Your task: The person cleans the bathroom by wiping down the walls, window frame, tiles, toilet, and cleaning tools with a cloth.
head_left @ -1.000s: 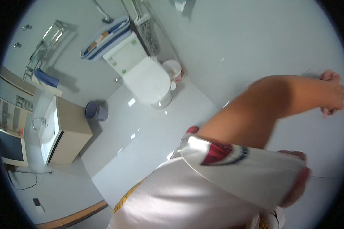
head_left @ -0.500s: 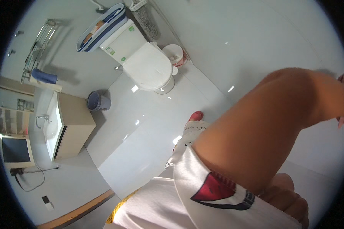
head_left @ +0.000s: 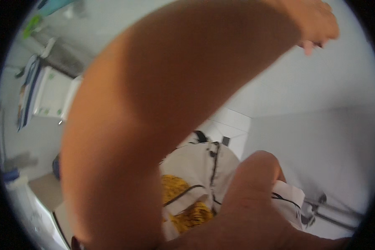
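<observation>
My left arm sweeps large across the view from the lower left. My left hand (head_left: 318, 27) is at the upper right against the pale wall, its fingers curled in and a fingertip pointing down. Whether something small is inside that hand is hidden. At the bottom, close and blurred, is what looks like my right hand (head_left: 254, 187), with its fingers hidden. Behind and beside it lies white cloth with yellow patches and black lines (head_left: 200, 162), worn on my body.
To the left, partly behind my arm, are a white toilet tank (head_left: 54, 91) and a blue-and-white folding basin (head_left: 28, 91). A washbasin cabinet (head_left: 50, 189) stands lower left. Metal bars (head_left: 335, 212) run along the wall at lower right.
The view has swung, moving the toilet and cabinet toward the left rim. My left arm now spans the picture, and its hand shows at the upper right. The other hand appears closer.
</observation>
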